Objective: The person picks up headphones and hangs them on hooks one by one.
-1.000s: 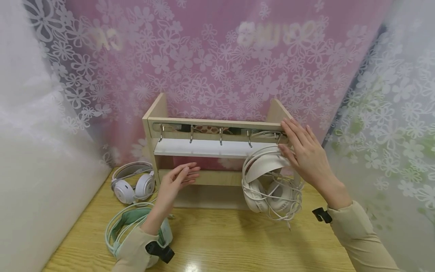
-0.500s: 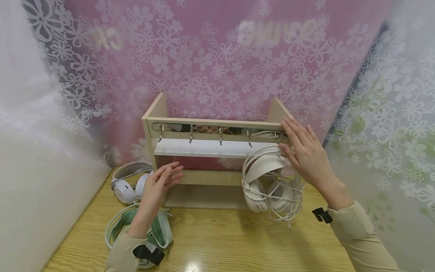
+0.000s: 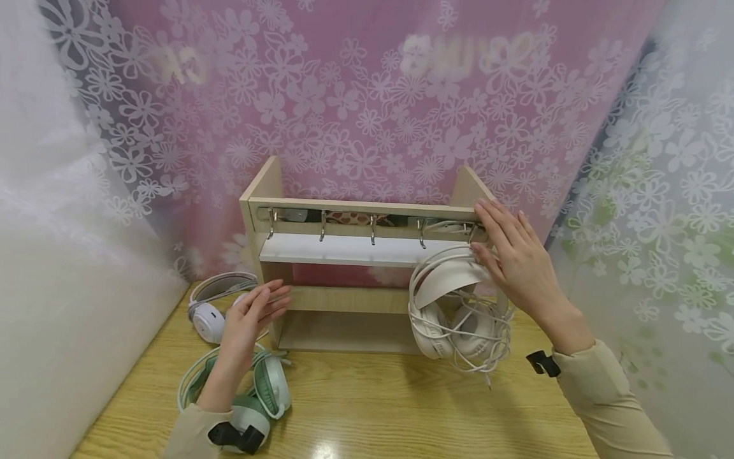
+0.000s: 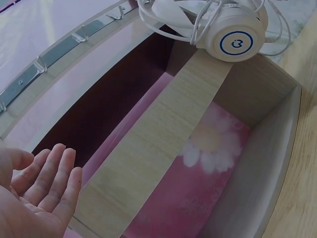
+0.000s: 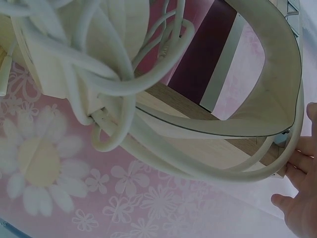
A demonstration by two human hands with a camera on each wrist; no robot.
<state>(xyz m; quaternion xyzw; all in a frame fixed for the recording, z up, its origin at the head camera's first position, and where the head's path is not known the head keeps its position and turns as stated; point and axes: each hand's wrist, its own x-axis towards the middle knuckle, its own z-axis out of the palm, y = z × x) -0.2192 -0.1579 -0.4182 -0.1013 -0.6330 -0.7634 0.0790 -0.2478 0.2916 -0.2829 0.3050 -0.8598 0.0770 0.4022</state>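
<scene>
The cream headphones (image 3: 453, 306) hang from the rightmost hook (image 3: 471, 231) of the wooden rack (image 3: 367, 210), and my right hand (image 3: 513, 258) rests straight-fingered against their band and the rail, gripping nothing. I worry the band could slide off if nudged, its loose cable (image 3: 487, 357) dragging it down. My left hand (image 3: 249, 319) hovers open above the green headphones (image 3: 260, 389) on the worktop (image 3: 401, 408). I can't see how deeply the hook catches the band.
</scene>
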